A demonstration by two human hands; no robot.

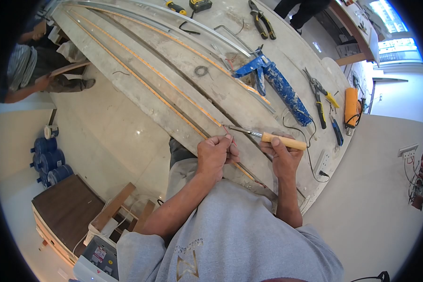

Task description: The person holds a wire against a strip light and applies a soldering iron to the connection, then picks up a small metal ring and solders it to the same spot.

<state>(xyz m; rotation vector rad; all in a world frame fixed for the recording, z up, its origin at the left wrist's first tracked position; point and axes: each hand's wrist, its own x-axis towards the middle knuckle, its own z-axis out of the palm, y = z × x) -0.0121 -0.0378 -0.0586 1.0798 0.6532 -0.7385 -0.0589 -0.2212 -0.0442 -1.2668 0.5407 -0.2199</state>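
Right hand grips the wooden handle of a soldering iron, tip at the end of an orange LED strip lying on the table. Left hand pinches a thin red wire near the tip. Blue caulking gun lies beyond.

Single view, head-worn. Looks forward and steeply down past wearer's shirt to hands close below, mid-frame, over counter. Wide, curved lens; reaches floor left, window upper right.
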